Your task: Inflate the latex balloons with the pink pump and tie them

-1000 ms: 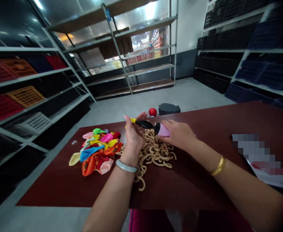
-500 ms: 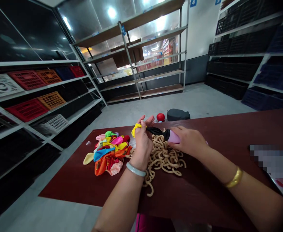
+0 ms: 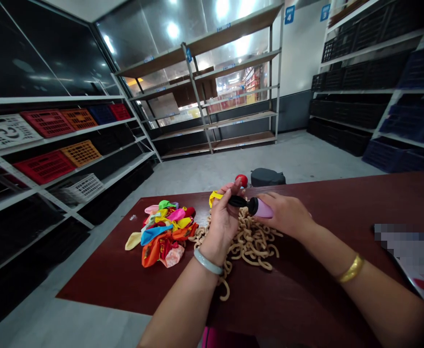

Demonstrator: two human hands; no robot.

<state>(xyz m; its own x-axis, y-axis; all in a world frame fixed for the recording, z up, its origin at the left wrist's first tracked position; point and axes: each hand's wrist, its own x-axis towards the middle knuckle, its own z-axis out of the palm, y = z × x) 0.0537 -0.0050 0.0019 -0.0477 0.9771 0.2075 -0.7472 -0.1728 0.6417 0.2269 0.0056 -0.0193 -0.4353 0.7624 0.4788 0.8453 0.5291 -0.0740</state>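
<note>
At twelve o'clock from the tan curls (image 3: 255,246), the right hand (image 3: 290,217) grips a lilac-and-black tool (image 3: 264,209). At its nine o'clock end, the left hand (image 3: 225,220) pinches a yellow balloon (image 3: 213,197); loosened fingers could drop it.

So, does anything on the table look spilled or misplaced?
Possibly. The beige curled pieces lie loose on the tabletop, some trailing toward the near edge, so they look spilled. A pale scrap sits apart, left of the colourful heap.

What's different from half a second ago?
The left hand has shifted right, toward the lilac handle; the yellow piece moved right too. The right hand still grips the lilac handle; the colourful pile and tan curls stayed put.
</note>
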